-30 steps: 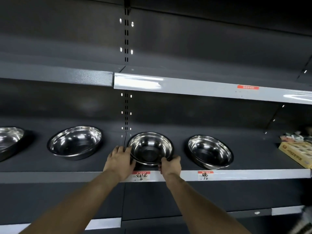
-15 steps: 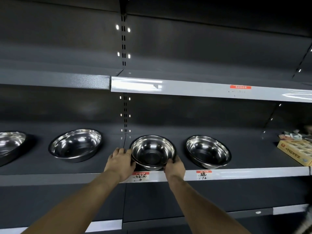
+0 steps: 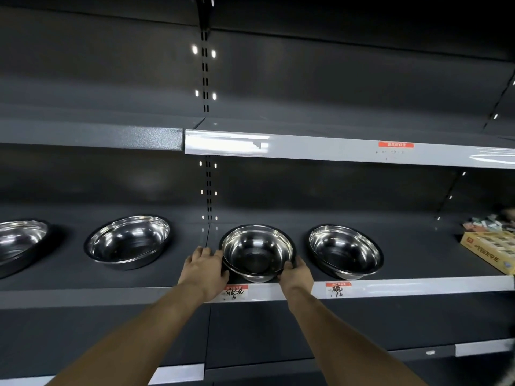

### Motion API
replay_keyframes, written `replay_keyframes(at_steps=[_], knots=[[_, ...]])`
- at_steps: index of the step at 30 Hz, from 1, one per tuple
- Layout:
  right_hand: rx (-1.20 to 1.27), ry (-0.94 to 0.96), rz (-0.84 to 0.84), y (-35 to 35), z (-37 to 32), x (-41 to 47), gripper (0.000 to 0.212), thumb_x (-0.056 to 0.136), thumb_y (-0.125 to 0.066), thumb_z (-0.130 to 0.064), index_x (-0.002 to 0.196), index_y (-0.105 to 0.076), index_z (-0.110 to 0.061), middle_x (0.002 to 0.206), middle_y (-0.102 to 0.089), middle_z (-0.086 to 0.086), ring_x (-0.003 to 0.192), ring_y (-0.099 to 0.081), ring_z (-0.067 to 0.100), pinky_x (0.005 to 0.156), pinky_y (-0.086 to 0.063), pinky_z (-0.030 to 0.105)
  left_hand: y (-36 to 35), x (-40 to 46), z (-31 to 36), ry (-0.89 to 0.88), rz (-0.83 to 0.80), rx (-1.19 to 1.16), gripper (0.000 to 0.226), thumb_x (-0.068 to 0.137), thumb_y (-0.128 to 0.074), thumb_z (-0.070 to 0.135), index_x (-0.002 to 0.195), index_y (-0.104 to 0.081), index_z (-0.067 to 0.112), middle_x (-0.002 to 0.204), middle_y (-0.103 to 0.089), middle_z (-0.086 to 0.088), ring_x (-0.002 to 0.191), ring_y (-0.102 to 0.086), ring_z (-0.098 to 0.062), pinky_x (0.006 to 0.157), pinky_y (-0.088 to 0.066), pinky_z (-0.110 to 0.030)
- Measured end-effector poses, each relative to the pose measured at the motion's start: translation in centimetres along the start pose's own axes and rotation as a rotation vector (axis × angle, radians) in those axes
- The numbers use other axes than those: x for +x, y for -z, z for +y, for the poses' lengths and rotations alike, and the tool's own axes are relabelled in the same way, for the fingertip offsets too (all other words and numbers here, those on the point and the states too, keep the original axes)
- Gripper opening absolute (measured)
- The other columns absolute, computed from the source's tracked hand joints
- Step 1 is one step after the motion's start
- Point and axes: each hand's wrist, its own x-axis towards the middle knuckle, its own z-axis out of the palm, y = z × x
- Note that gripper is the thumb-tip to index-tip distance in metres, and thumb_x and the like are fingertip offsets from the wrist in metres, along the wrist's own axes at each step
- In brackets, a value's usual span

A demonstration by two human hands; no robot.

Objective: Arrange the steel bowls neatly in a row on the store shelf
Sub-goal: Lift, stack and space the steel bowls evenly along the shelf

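Note:
Several shiny steel bowls stand in a row on the dark store shelf (image 3: 418, 263). The middle bowl (image 3: 257, 250) sits near the shelf's front edge, tilted toward me. My left hand (image 3: 204, 267) grips its left rim and my right hand (image 3: 296, 274) grips its right rim. Another bowl (image 3: 345, 250) stands just to its right, apart from it. A wider bowl (image 3: 129, 240) rests to the left, and a further bowl (image 3: 19, 243) is cut off at the left border.
A yellow carton (image 3: 489, 247) and small packets lie at the shelf's far right. Red price labels (image 3: 337, 288) are stuck on the white front strip. An upper shelf (image 3: 320, 149) hangs above the bowls, and a slotted upright runs down the back panel.
My right hand has slid from the bowl's front to its right rim. The bowl sits slightly further right and nearer me. The camera has tipped a little.

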Motion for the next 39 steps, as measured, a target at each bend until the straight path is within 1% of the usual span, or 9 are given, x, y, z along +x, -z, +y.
replay_keyframes(at_steps=[11, 14, 18, 20, 22, 25, 30, 34, 39], knots=[[0.067, 0.065, 0.132, 0.5, -0.8, -0.9, 0.045, 0.1, -0.049, -0.038, 0.136, -0.059, -0.012, 0.12, -0.071, 0.012, 0.117, -0.062, 0.034, 0.092, -0.047, 0.033, 0.4, -0.4, -0.7, 0.051, -0.017, 0.036, 0.052, 0.094, -0.049, 0.041, 0.142, -0.043, 0.021, 0.147, -0.042, -0.006, 0.144, -0.027, -0.027, 0.118, -0.025, -0.043], [0.092, 0.118, 0.072, 0.2, -2.4, -1.0, 0.038, 0.097, -0.054, -0.039, 0.12, -0.069, -0.012, 0.108, -0.075, 0.012, 0.108, -0.066, 0.033, 0.089, -0.052, 0.032, 0.7, -0.6, -1.4, 0.083, -0.014, 0.049, 0.052, 0.094, -0.049, 0.041, 0.142, -0.043, 0.02, 0.146, -0.043, -0.007, 0.142, -0.03, -0.028, 0.118, -0.027, -0.043], [0.175, 0.135, -0.089, -1.6, -4.0, -1.7, 0.028, 0.094, -0.059, -0.041, 0.094, -0.071, -0.016, 0.09, -0.076, 0.013, 0.09, -0.072, 0.034, 0.086, -0.059, 0.045, 1.2, -1.6, -2.5, 0.134, 0.019, 0.058, 0.05, 0.094, -0.049, 0.04, 0.139, -0.044, 0.018, 0.144, -0.044, -0.007, 0.141, -0.032, -0.027, 0.117, -0.028, -0.041], [0.208, 0.134, -0.164, -2.8, -4.5, -2.4, 0.025, 0.094, -0.061, -0.04, 0.091, -0.07, -0.018, 0.077, -0.074, 0.007, 0.07, -0.07, 0.025, 0.068, -0.061, 0.036, 1.6, -2.4, -3.2, 0.163, 0.039, 0.064, 0.049, 0.094, -0.049, 0.04, 0.137, -0.045, 0.018, 0.144, -0.044, -0.007, 0.142, -0.031, -0.028, 0.117, -0.028, -0.041], [0.209, 0.126, -0.235, -4.1, -4.8, -3.4, 0.023, 0.095, -0.061, -0.039, 0.093, -0.068, -0.017, 0.066, -0.069, 0.003, 0.05, -0.06, 0.016, 0.045, -0.048, 0.023, 1.9, -3.4, -4.2, 0.197, 0.048, 0.071, 0.051, 0.094, -0.049, 0.04, 0.14, -0.043, 0.018, 0.145, -0.043, -0.008, 0.143, -0.03, -0.029, 0.117, -0.027, -0.042], [0.218, 0.11, -0.333, -6.5, -5.2, -5.1, 0.017, 0.096, -0.062, -0.035, 0.101, -0.066, -0.019, 0.07, -0.067, 0.004, 0.046, -0.056, 0.011, 0.034, -0.038, 0.016, 2.2, -5.2, -6.3, 0.259, 0.059, 0.075, 0.053, 0.094, -0.049, 0.04, 0.141, -0.041, 0.017, 0.146, -0.042, -0.008, 0.143, -0.03, -0.029, 0.117, -0.028, -0.042], [0.223, 0.156, -0.405, -11.1, -5.8, -8.0, 0.02, 0.097, -0.061, -0.033, 0.106, -0.066, -0.016, 0.074, -0.067, 0.003, 0.05, -0.06, 0.011, 0.034, -0.039, 0.017, 3.0, -8.1, -10.7, 0.362, 0.056, 0.084, 0.057, 0.094, -0.05, 0.041, 0.146, -0.037, 0.019, 0.146, -0.043, -0.008, 0.141, -0.032, -0.029, 0.116, -0.029, -0.043], [0.209, 0.144, -0.44, -13.9, -6.1, -9.8, 0.026, 0.095, -0.063, -0.033, 0.111, -0.067, -0.013, 0.073, -0.068, -0.003, 0.069, -0.071, 0.018, 0.069, -0.063, 0.04, 3.6, -9.1, -14.1, 0.405, 0.058, 0.087, 0.057, 0.095, -0.048, 0.04, 0.146, -0.037, 0.018, 0.147, -0.042, -0.008, 0.142, -0.031, -0.029, 0.117, -0.028, -0.043], [0.181, 0.065, -0.472, -17.6, -7.0, -10.9, 0.038, 0.096, -0.063, -0.034, 0.13, -0.057, -0.017, 0.089, -0.073, 0.007, 0.057, -0.063, 0.011, 0.037, -0.044, 0.017, 3.8, -8.1, -18.6, 0.396, 0.064, 0.06, 0.058, 0.095, -0.048, 0.04, 0.147, -0.037, 0.017, 0.15, -0.039, -0.009, 0.145, -0.027, -0.031, 0.118, -0.026, -0.043]])
